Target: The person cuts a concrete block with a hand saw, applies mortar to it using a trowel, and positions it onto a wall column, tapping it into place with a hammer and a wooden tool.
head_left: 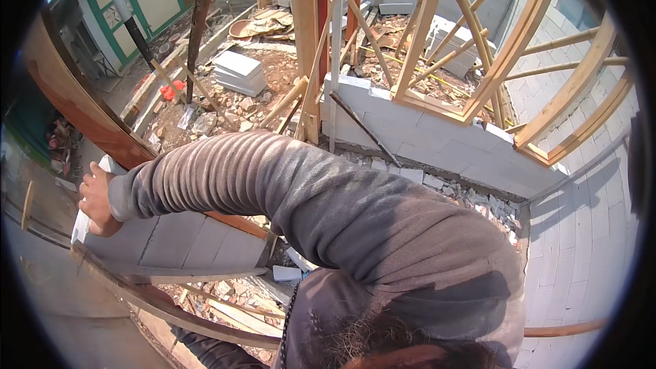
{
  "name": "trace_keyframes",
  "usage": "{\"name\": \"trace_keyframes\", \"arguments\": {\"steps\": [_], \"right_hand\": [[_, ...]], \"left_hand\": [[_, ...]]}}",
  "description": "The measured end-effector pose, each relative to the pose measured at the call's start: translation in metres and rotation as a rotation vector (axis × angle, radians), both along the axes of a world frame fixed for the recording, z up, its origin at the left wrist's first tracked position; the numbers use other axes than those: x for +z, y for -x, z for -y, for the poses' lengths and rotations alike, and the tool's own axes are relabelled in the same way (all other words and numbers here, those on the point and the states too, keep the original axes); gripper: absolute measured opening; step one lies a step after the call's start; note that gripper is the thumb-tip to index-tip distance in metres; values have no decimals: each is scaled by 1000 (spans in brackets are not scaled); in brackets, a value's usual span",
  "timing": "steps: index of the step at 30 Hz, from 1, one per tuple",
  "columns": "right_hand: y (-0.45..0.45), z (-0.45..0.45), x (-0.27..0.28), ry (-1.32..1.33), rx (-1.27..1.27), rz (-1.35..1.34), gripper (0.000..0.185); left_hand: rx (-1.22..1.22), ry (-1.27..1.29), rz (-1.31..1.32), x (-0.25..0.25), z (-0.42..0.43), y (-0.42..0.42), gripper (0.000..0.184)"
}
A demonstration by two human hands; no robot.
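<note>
My right arm, in a dusty grey-brown sleeve, stretches across the view to the left. At its end my right hand (pixel 100 199) is closed over the white top edge of a light concrete block (pixel 80 227), fingers curled over the far side. That block tops a low grey block wall (pixel 184 239) below my forearm. Of my left arm only a dark sleeve (pixel 212 350) shows at the bottom, partly behind a curved-looking wooden plank (pixel 184 314). My left hand is out of sight.
A wooden window frame (pixel 471 106) stands on another block wall (pixel 437 143), braced by poles. Stacked white blocks (pixel 239 72) lie on rubble beyond. A reddish timber post (pixel 96 109) rises beside my right hand. Broken block pieces (pixel 478 208) litter the ground.
</note>
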State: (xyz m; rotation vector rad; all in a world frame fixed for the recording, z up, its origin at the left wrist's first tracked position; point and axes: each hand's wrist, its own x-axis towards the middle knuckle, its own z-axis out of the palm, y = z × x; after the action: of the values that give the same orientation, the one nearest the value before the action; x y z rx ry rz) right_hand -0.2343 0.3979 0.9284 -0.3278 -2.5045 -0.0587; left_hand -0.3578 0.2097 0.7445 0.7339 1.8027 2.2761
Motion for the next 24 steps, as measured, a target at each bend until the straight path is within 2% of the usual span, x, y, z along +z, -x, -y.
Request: {"name": "trace_keyframes", "arguments": {"steps": [2,3,5,7,11,13,18,22,24], "right_hand": [[-4,-1,-11,-71,29,-137,56],[-8,-4,-15,-107,25,-114,56],[-13,-5,-18,-188,143,-314,57],[-24,-6,-21,-212,175,-219,59],[-59,0,-29,-193,227,-225,66],[-84,6,-30,-231,319,-323,65],[-165,27,-47,-145,357,-278,66],[-228,38,-95,192,313,-93,60],[-259,44,-127,223,208,-107,54]], "left_hand": [[-47,10,-40,35,-31,8,69],[-69,6,-45,44,-40,7,69],[-104,25,-46,56,-48,12,69],[-139,33,-32,56,-56,8,70],[-177,53,3,45,-65,2,71],[-185,57,9,42,-70,-2,72],[-193,67,24,34,-75,-8,73],[-200,72,26,31,-78,-13,74],[-200,70,28,30,-79,-14,75]]}}
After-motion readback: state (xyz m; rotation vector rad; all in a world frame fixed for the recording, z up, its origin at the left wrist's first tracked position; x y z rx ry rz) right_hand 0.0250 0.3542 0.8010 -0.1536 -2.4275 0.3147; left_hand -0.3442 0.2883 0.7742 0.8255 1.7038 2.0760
